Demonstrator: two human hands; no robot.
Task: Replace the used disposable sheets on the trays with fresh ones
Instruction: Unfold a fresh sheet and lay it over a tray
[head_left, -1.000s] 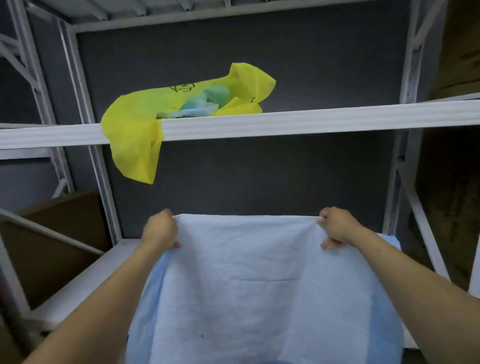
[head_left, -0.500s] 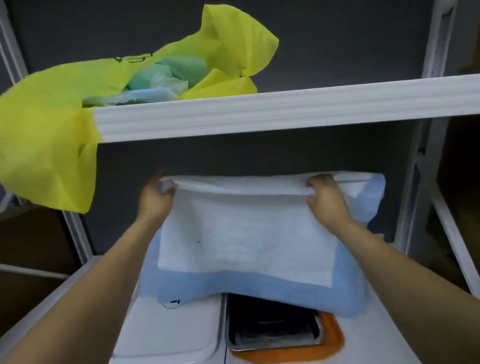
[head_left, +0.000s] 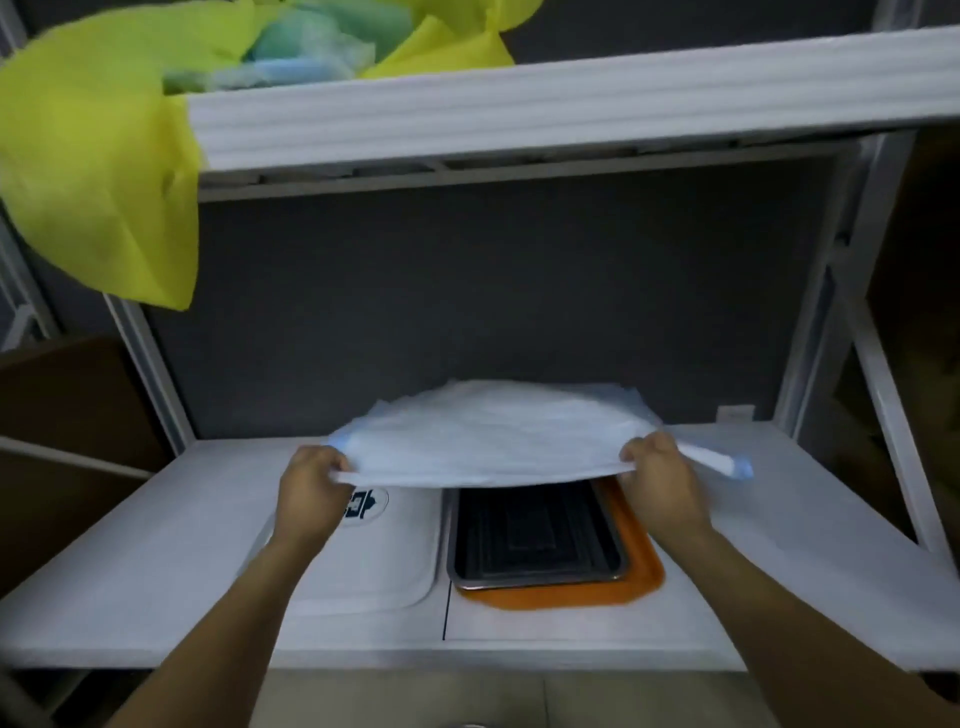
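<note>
A white disposable sheet (head_left: 488, 434) with a light blue border hangs nearly flat above the lower shelf. My left hand (head_left: 311, 491) pinches its near left edge, my right hand (head_left: 657, 475) its near right edge. Under the sheet stands a dark metal tray (head_left: 535, 545) stacked on an orange tray (head_left: 641, 569); their far ends are hidden by the sheet. To the left lies a white tray (head_left: 384, 561) with a blue logo, partly behind my left hand.
A yellow bag (head_left: 98, 171) holding crumpled blue and green sheets hangs over the upper shelf's edge (head_left: 571, 98) at the top left. White shelf posts (head_left: 826, 291) flank the bay. The lower shelf (head_left: 810, 545) is white. Brown boxes stand at the far left.
Both hands have brought the sheet down from upright in front of me to almost level over the trays. The view has tipped down, showing the trays and the lower shelf.
</note>
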